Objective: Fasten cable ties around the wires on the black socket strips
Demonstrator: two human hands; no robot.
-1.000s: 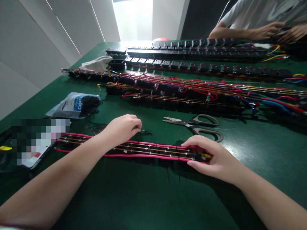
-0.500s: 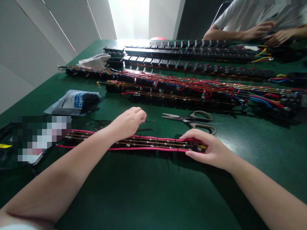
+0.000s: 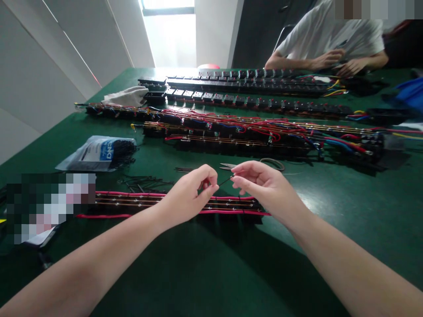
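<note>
A thin black cable tie (image 3: 225, 181) stretches between my two hands, above a long black strip (image 3: 145, 200) with copper-coloured rails. My left hand (image 3: 193, 191) pinches one end of the tie. At the other end, the thumb and fingertips of my right hand (image 3: 261, 182) close on it. Thick red wires (image 3: 132, 194) run along both long edges of the strip, bound by black ties near its right end. My left forearm and hand hide part of the strip's middle. Behind my right hand lie scissors (image 3: 272, 164), partly covered.
Loose black ties lie behind the strip. A clear bag of black cable ties (image 3: 95, 154) is at the left. Wired socket strips (image 3: 247, 127) fill the far table, with a cloth (image 3: 127, 96) among them. A person (image 3: 325, 44) sits at the far right.
My right hand has let go of the strip's right end and moved up and left to the tie. My left hand has come slightly right and down. The view has shifted a little.
</note>
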